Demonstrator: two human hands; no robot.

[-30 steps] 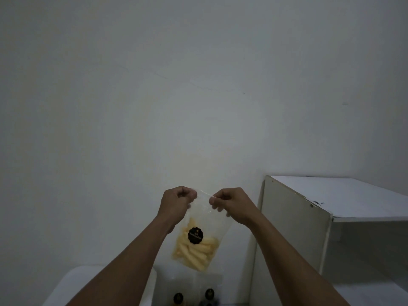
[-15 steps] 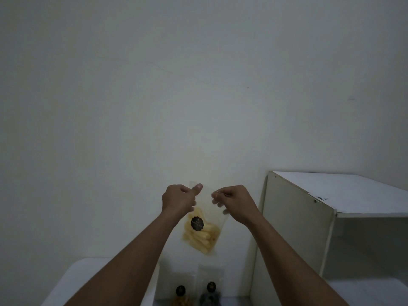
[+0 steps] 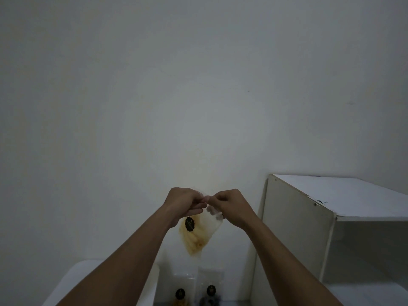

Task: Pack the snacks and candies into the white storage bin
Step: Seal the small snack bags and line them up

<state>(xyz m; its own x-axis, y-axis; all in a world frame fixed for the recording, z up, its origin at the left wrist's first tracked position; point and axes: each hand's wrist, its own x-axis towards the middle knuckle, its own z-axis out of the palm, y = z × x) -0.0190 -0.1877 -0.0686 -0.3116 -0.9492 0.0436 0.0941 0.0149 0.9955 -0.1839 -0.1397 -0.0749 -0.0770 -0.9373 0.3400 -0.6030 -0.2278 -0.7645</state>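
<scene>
A clear snack pouch (image 3: 198, 236) with yellow sticks inside and a round black label hangs in the air before the wall. My left hand (image 3: 184, 203) and my right hand (image 3: 229, 205) both pinch its top edge, fingertips nearly touching. The pouch tilts, its bottom swung to the left. Below, two more clear pouches (image 3: 196, 288) with black labels stand upright against the wall. The white storage bin (image 3: 70, 281) shows only a rounded corner at the bottom left, partly behind my left forearm.
A white open-fronted cabinet (image 3: 320, 217) stands at the right, its top level with my hands and a shelf inside. A plain white wall fills the upper view.
My hands have come together at the pouch's top, which has crumpled between them. The pouch now hangs tilted and lower, and the view has shifted slightly.
</scene>
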